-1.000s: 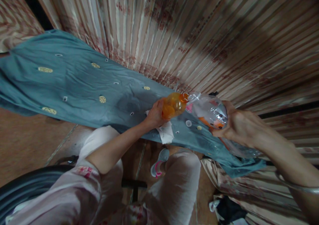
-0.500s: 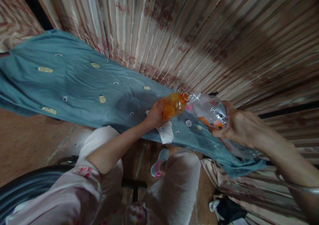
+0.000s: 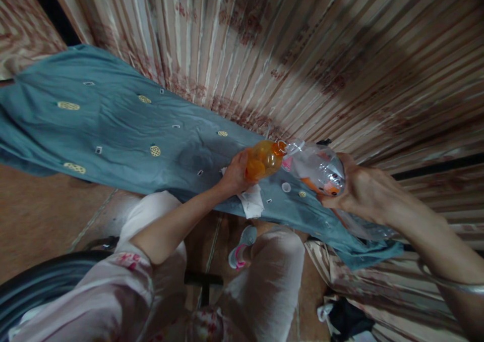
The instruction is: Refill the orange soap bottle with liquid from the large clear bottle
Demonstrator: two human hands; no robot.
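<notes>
My left hand (image 3: 236,172) is wrapped round a bottle of orange liquid (image 3: 265,159), tilted with its neck to the upper right. My right hand (image 3: 357,189) grips a large clear plastic bottle (image 3: 315,164) with an orange label, lying nearly sideways. The two bottle mouths meet; exactly how they touch is too blurred to tell. A small white cap (image 3: 286,187) lies on the cloth below the bottles. Under my left hand is a crumpled white tissue (image 3: 251,202).
A teal cloth with yellow prints (image 3: 124,125) covers a long narrow surface. Behind it hangs a pleated floral curtain (image 3: 234,44). My knees are close to the near edge. A dark bundle (image 3: 350,318) lies on the tiled floor (image 3: 49,208) at lower right.
</notes>
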